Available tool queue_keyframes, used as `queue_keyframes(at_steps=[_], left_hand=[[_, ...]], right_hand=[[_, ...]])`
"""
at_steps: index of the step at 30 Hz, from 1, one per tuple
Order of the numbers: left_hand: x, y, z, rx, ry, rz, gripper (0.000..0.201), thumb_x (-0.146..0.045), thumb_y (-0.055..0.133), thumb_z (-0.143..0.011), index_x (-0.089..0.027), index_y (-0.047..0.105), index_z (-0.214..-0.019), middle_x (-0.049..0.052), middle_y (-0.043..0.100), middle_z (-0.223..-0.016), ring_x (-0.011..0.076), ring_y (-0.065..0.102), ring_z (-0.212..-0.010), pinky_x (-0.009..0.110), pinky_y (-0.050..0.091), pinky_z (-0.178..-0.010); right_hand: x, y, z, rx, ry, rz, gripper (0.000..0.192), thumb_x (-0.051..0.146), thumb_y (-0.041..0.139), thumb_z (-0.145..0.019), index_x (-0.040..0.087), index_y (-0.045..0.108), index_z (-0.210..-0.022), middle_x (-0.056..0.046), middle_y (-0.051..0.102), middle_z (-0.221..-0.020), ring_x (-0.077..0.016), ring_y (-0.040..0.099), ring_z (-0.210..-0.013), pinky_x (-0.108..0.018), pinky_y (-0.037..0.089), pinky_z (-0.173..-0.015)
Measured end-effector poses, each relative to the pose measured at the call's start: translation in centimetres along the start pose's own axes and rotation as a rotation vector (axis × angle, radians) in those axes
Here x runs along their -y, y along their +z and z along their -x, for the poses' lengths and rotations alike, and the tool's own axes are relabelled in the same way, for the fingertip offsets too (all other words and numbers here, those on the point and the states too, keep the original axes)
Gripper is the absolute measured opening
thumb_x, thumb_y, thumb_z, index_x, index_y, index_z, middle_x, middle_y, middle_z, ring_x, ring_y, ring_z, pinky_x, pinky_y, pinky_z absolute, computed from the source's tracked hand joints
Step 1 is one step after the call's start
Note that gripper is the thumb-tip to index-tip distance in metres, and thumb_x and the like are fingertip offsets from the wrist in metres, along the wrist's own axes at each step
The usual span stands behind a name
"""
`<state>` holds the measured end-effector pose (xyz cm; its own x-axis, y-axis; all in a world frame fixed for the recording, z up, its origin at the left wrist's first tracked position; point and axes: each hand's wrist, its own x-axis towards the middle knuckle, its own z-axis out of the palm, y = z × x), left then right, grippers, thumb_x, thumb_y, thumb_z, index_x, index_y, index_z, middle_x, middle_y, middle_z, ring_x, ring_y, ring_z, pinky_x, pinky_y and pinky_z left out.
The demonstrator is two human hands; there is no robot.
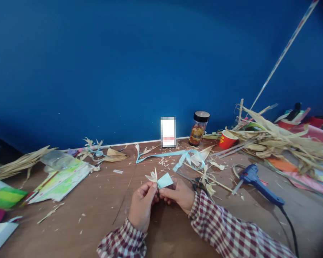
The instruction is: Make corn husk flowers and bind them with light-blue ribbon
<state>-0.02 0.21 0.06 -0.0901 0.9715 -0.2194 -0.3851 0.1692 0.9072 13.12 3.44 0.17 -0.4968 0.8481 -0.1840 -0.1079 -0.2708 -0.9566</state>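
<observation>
Left hand [142, 201] pinches the pale husk flower [152, 177]; right hand [179, 195] grips the light-blue strip [165, 180] just beside it

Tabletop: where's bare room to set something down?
Mostly bare, bar small scraps: between the left hand and the painted sheet; also between the right sleeve and the blue glue gun. Crowded: beyond the right hand around the light-blue ribbon, and far right under the dried husks.
</observation>
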Motion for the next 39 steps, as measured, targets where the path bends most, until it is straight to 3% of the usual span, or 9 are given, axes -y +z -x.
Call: queue_keyframes(at_steps=[8,29,34,39], left_hand=[[-0.7,0.5,0.4,-0.044,-0.107,0.135,0.029,-0.034,0.069,-0.063,-0.014,0.065,-0.083,-0.001,0.058,-0.06,0.0063,0.051,-0.051,0.018,0.043,-0.05],[0.3,-0.2,0.1,0.015,0.027,-0.116,0.022,-0.033,0.062,-0.07,-0.013,0.066,-0.077,-0.001,0.059,-0.057,0.0079,0.048,-0.051,0.018,0.037,-0.049],[0.1,0.2,0.3,0.0,0.023,-0.099,0.021,-0.034,0.062,-0.07,-0.013,0.063,-0.068,-0.002,0.056,-0.052,0.0063,0.046,-0.048,0.017,0.036,-0.046],[-0.3,0.5,0.4,-0.024,-0.053,0.018,0.025,-0.034,0.067,-0.065,-0.013,0.064,-0.078,-0.001,0.059,-0.056,0.0072,0.05,-0.05,0.018,0.041,-0.049]], right_hand=[[-0.2,-0.1,-0.2,-0.055,0.035,-0.1,0.026,0.036,0.068,-0.064,0.011,0.063,-0.065,0.0,0.057,-0.058,-0.0051,0.047,-0.048,-0.016,0.034,-0.042],[0.3,0.1,0.2,-0.019,-0.044,0.025,0.025,0.036,0.065,-0.068,0.011,0.06,-0.069,0.001,0.057,-0.058,-0.0056,0.046,-0.048,-0.017,0.035,-0.043],[0.5,0.3,0.2,-0.01,-0.072,0.07,0.028,0.039,0.065,-0.066,0.012,0.06,-0.069,0.001,0.056,-0.057,-0.0066,0.047,-0.048,-0.018,0.036,-0.043],[0.2,0.2,0.0,-0.052,-0.039,0.006,0.028,0.04,0.066,-0.066,0.012,0.06,-0.067,0.001,0.056,-0.057,-0.0059,0.046,-0.047,-0.017,0.034,-0.042]])
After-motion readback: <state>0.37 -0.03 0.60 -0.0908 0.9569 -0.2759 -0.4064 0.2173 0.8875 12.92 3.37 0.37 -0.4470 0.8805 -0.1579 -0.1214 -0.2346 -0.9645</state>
